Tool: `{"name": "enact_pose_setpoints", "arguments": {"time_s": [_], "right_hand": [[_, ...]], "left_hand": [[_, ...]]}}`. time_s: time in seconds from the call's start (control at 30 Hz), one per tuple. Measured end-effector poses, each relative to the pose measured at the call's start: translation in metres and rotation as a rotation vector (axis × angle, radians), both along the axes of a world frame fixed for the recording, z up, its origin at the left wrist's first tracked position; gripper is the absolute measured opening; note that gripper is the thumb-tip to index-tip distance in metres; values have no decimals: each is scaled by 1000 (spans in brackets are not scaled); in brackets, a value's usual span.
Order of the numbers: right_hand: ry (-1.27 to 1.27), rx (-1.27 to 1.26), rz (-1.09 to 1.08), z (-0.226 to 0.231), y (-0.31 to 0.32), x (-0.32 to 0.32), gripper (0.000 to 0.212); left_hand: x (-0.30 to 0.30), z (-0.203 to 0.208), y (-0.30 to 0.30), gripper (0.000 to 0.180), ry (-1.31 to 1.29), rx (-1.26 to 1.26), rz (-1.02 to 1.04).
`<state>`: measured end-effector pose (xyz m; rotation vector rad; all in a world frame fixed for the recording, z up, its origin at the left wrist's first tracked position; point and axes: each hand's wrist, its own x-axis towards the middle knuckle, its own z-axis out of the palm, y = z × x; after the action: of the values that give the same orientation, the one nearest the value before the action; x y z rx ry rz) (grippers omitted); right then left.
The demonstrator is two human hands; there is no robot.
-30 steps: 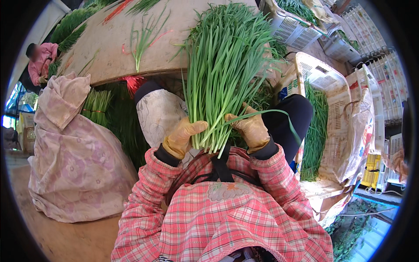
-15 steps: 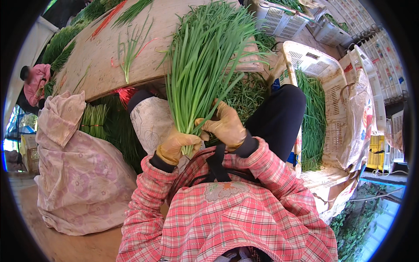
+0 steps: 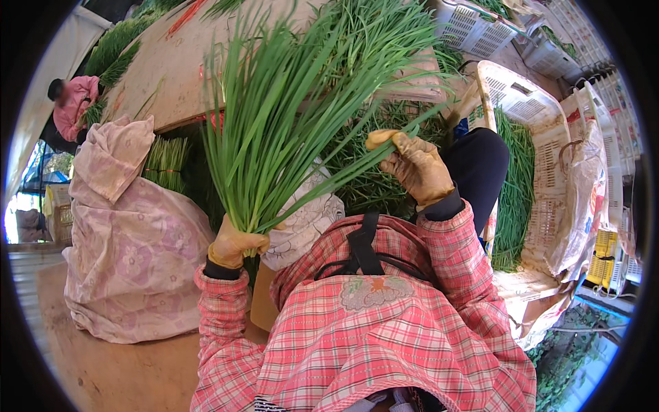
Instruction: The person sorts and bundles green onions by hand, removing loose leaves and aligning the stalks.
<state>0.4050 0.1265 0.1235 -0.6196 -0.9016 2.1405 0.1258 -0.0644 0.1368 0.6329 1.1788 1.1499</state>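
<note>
My gloved left hand (image 3: 239,242) is closed round the lower stems of a bunch of green garlic chives (image 3: 264,151). The leaves fan upward and outward over the board. Off to the right, my gloved right hand (image 3: 417,170) pinches a few long chive leaves (image 3: 349,173) that stretch out sideways from the bunch. More loose chives (image 3: 384,34) lie heaped on the wooden board behind the bunch, partly covered by it.
A white crate (image 3: 542,123) at my right holds more chives (image 3: 513,199). Left of me, a flowered cloth (image 3: 137,261) covers something beside tied chive bundles (image 3: 167,161). Chive scraps (image 3: 371,196) lie below the board (image 3: 178,75). A person in pink (image 3: 74,103) sits far left.
My hands have moved apart: the left went left and slightly down with the bunch, the right went right and up, drawing a few leaves sideways. The bunch has spread wider.
</note>
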Motion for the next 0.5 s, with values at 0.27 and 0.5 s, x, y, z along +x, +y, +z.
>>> {"name": "enact_pose_setpoints", "arguments": {"time_s": [0.27, 0.5], "right_hand": [[-566, 500, 218, -43, -18, 1, 22], [-1573, 1495, 458, -45, 11, 36, 42]], "left_hand": [[-34, -34, -42, 55, 45, -94, -60], [-57, -65, -64, 49, 167, -195, -70]]}}
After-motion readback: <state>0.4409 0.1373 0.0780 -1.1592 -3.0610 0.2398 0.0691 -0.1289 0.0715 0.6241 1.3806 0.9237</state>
